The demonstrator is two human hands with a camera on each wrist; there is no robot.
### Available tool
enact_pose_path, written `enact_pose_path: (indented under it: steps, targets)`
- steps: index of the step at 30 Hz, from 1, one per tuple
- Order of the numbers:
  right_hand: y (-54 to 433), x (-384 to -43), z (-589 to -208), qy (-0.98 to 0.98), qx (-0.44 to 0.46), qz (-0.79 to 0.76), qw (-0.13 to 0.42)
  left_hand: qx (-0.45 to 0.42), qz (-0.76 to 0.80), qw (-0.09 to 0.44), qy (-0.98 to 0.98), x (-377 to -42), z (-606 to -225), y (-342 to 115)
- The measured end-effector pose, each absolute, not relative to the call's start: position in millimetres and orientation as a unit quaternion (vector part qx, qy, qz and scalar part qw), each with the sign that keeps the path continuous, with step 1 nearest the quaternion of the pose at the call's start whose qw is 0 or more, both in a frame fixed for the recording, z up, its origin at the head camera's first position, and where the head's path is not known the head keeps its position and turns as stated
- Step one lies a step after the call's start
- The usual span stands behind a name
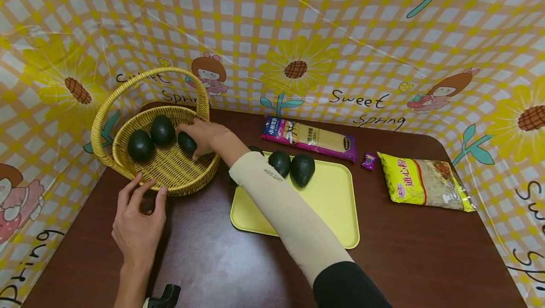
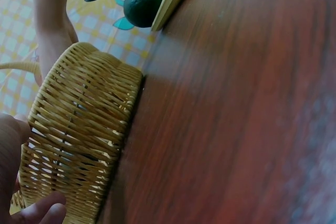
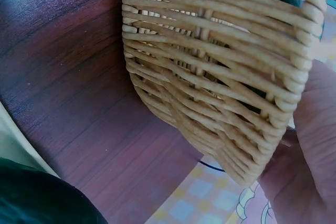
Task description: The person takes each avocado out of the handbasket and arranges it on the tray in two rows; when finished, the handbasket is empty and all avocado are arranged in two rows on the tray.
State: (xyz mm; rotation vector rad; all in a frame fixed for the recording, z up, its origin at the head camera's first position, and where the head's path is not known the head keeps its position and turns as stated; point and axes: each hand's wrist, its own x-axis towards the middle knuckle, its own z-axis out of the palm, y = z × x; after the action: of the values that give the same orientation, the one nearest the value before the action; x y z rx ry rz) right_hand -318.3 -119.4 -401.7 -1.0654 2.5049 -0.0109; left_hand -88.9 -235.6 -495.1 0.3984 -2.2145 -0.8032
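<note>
A yellow wicker basket (image 1: pixel 196 182) with a tall handle stands at the left of the table, two dark green avocados (image 1: pixel 141 145) inside it. My right hand (image 1: pixel 208 137) reaches over the basket's right rim and holds another avocado (image 1: pixel 186 143) inside, low over the woven bottom. In the right wrist view the basket wall (image 3: pixel 210 66) hides that avocado. With relaxed, spread fingers, my left hand (image 1: pixel 138 218) touches the basket's front rim; the left wrist view shows its fingertips (image 2: pixel 50 208) against the wicker wall. More avocados (image 1: pixel 303 170) lie on a yellow tray (image 1: pixel 328 208), partly behind my right sleeve.
Behind the tray lies a purple pack of noodles (image 1: pixel 308 138). A small purple wrapped piece (image 1: pixel 368 161) and a yellow bag of pasta (image 1: pixel 426 182) lie to the right. A checked cloth (image 1: pixel 362 24) with flower prints hangs around the table's back and sides.
</note>
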Motion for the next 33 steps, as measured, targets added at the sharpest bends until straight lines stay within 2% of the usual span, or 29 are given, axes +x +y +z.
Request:
enact_pose_path:
  steps: [20,33]
  targets:
    - [-90.9,-318.5,-387.2,0.895,-0.401,-0.083,0.175,0.151,-0.317,0.364,-0.863,-88.1,-494.5,-235.2]
    - [-68.2,-300.2,-386.3,0.894,-0.401,-0.149,0.137,0.157,-0.318,0.360,-0.863,-87.6,-494.8,-234.1]
